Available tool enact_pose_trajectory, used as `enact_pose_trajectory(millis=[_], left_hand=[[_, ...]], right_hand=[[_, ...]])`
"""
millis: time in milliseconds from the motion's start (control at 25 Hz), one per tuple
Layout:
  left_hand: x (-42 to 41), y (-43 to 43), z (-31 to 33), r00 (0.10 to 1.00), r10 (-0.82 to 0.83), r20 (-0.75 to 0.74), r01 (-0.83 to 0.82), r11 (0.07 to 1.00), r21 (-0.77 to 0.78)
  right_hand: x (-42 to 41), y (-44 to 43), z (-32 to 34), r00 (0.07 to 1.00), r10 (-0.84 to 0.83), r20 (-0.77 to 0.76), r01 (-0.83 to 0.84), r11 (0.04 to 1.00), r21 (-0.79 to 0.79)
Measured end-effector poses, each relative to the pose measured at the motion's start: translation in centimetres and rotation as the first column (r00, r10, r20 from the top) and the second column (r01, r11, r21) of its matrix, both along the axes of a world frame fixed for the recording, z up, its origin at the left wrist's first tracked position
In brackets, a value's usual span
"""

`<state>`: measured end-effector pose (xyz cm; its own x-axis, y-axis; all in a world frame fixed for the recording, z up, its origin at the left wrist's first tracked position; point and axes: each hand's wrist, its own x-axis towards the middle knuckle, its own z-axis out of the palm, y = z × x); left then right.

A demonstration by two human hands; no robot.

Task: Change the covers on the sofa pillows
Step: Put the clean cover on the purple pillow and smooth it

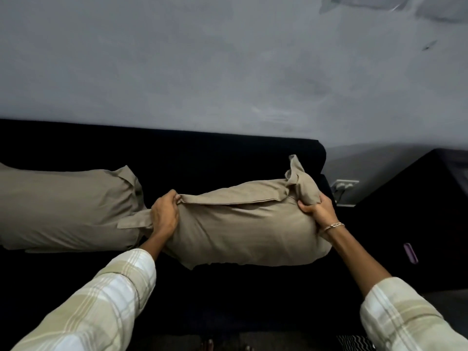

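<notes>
A pillow in a beige cover (243, 229) lies across the black sofa (228, 158) in the middle of the head view. My left hand (164, 215) grips the cover's left end, fingers curled round the flap edge. At the right end, my right hand (320, 211) grips a bunched corner of the cover, and a loose tip of fabric sticks up above it. A second pillow in the same beige cover (65, 206) lies on the sofa to the left, its open end facing the first pillow.
A grey wall (228, 59) rises behind the sofa. To the right stand a wall socket (344, 184) and a dark cabinet (417, 198). A small purple object (410, 253) lies at the sofa's right end. A striped mat (354, 343) shows at the bottom.
</notes>
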<state>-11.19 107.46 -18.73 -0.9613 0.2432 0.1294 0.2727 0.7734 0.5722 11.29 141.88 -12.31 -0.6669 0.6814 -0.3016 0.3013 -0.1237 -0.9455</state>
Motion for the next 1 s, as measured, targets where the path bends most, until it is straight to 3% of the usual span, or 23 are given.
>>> enact_pose_trajectory(millis=[120, 240, 360, 640, 800, 840, 920, 1000], left_hand=[[-0.8, 0.9, 0.8, 0.997, -0.069, -0.018, 0.071, 0.994, 0.087], [-2.5, 1.7, 1.6, 0.968, -0.244, -0.056, 0.248, 0.964, 0.096], [-4.0, 2.3, 1.6, 0.922, -0.376, -0.087, 0.377, 0.926, -0.006], [-6.6, 5.8, -1.2, 0.918, -0.390, -0.072, 0.363, 0.900, -0.240], [-8.0, 9.3, -3.1, 0.932, -0.347, -0.107, 0.293, 0.892, -0.344], [-7.9, 10.0, -3.9, 0.940, -0.328, -0.098, 0.271, 0.888, -0.371], [-6.8, 10.9, -5.8, 0.967, -0.242, -0.076, 0.188, 0.885, -0.426], [-4.4, 11.1, -7.8, 0.974, -0.189, -0.128, 0.118, 0.898, -0.425]], right_hand=[[0.8, 2.0, -1.3, 0.976, 0.093, 0.195, -0.091, 0.996, -0.021], [1.5, 2.5, -2.8, 0.977, -0.052, 0.207, 0.079, 0.989, -0.127], [1.2, 2.9, -4.7, 0.951, -0.233, 0.202, 0.263, 0.954, -0.142], [-2.5, 6.3, -9.2, 0.936, -0.261, 0.237, 0.288, 0.953, -0.089], [-4.7, 9.9, -12.7, 0.869, -0.178, 0.461, 0.233, 0.970, -0.064], [-4.9, 10.1, -13.2, 0.825, -0.140, 0.547, 0.178, 0.984, -0.017], [-5.2, 9.8, -14.2, 0.770, -0.027, 0.638, -0.104, 0.980, 0.167], [-4.9, 7.6, -15.5, 0.732, 0.075, 0.677, -0.462, 0.785, 0.412]])
